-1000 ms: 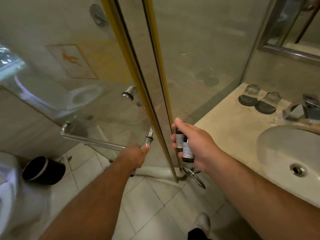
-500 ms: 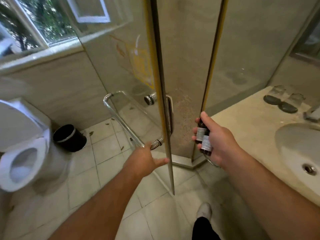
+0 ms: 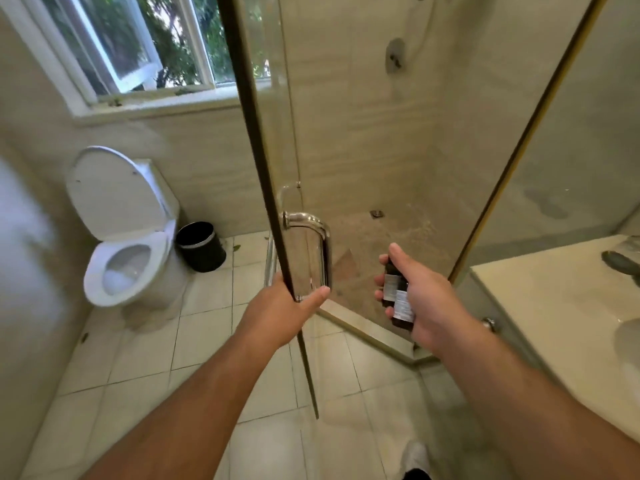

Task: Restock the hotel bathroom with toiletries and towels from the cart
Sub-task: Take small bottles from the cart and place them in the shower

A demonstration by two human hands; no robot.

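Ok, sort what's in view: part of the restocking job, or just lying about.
Job: bottles, two, held in the right hand; shower door handle gripped by the left hand.
Lying about: toilet, black bin, window.

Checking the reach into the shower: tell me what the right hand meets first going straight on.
The right hand points past the glass door; the way looks free, probably until the shower floor.

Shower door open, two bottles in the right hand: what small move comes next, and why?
Probably reach the right hand, holding two small dark bottles, forward through the opening into the shower stall: the left hand grips the door handle, the glass door stands open, and the bottles hang just outside the threshold.
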